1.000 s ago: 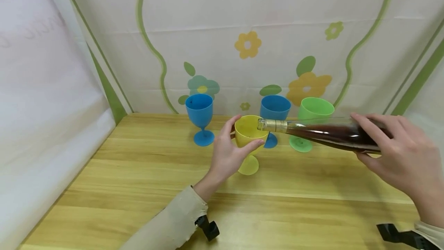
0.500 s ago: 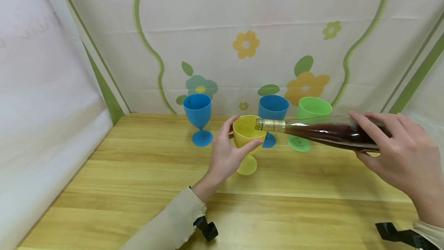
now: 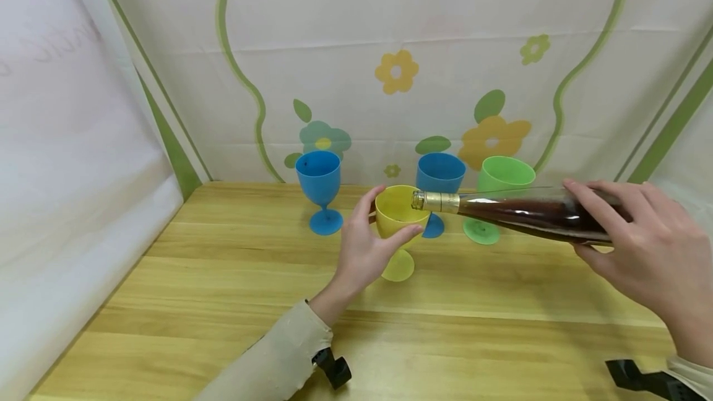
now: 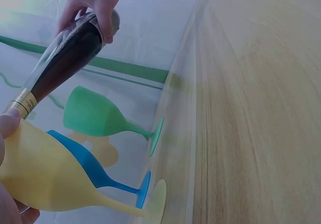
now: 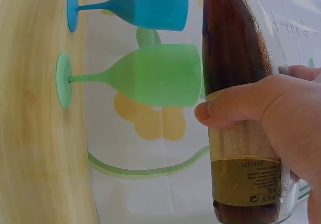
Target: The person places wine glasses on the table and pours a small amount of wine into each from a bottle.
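Observation:
In the head view my left hand [image 3: 364,246] holds a yellow goblet [image 3: 402,218] by its bowl, thumb in front and fingers behind. The goblet's foot is down at the tabletop. My right hand [image 3: 648,243] grips a wine bottle [image 3: 523,212] of dark liquid round its body. The bottle lies nearly level, its neck [image 3: 440,202] pointing left and its mouth over the goblet's rim. No stream of liquid can be made out. In the right wrist view the bottle's gold back label [image 5: 246,181] shows below my thumb.
Behind stand a blue goblet [image 3: 320,181] at left, a second blue goblet [image 3: 440,172] partly hidden by the yellow one, and a green goblet [image 3: 505,173] partly behind the bottle. A flower-printed cloth [image 3: 334,79] rises at the back edge of the wooden table [image 3: 223,302].
Both hands, the yellow goblet and the bottle keep nearly the same places. Only a slight shift of the whole head view shows.

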The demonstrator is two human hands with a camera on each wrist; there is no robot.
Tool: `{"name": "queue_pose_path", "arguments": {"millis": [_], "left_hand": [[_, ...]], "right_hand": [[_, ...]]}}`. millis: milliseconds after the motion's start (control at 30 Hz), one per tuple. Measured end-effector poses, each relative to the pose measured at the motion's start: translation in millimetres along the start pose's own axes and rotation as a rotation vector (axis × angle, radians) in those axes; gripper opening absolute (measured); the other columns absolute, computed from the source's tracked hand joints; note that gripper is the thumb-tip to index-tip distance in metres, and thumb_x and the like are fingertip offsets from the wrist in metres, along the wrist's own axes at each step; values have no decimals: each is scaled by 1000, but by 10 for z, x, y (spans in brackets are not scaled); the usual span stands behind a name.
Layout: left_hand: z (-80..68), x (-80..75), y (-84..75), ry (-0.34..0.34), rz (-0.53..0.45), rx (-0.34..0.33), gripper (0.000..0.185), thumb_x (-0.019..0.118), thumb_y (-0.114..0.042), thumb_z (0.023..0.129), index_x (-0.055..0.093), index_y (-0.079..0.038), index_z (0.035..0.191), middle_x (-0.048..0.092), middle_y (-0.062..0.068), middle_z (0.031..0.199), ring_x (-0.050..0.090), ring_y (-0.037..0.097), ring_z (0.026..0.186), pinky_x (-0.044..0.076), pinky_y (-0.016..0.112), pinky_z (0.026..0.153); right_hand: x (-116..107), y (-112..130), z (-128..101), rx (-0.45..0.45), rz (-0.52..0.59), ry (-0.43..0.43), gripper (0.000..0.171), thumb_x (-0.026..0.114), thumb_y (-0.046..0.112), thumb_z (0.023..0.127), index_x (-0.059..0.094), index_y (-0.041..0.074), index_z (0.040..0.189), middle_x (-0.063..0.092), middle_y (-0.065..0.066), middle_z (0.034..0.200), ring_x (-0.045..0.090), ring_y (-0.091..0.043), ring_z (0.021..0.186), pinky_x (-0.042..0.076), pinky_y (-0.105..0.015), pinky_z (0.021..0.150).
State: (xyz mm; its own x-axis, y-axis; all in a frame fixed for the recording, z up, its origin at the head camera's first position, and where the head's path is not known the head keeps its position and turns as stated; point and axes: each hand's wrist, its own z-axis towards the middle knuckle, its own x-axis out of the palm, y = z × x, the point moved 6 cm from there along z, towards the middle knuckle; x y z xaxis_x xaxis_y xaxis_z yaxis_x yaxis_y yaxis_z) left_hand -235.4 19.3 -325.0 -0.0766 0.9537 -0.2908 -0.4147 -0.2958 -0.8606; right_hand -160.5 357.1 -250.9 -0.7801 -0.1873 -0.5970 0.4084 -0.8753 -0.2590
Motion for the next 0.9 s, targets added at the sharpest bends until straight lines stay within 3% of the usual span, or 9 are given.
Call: {"name": "queue_pose_path", "arguments": {"millis": [900], "left_hand": [[-11,-25,-14,-9,15,26,87,95,-31,81,50,-9,154,69,7,135,65,23,122,58,42,104]], "right_hand": [[-20,21,25,-14,1,-10,72,30,56,99,60,16,151,66,-28,121,57,-53,92,48,-64,84]]}}
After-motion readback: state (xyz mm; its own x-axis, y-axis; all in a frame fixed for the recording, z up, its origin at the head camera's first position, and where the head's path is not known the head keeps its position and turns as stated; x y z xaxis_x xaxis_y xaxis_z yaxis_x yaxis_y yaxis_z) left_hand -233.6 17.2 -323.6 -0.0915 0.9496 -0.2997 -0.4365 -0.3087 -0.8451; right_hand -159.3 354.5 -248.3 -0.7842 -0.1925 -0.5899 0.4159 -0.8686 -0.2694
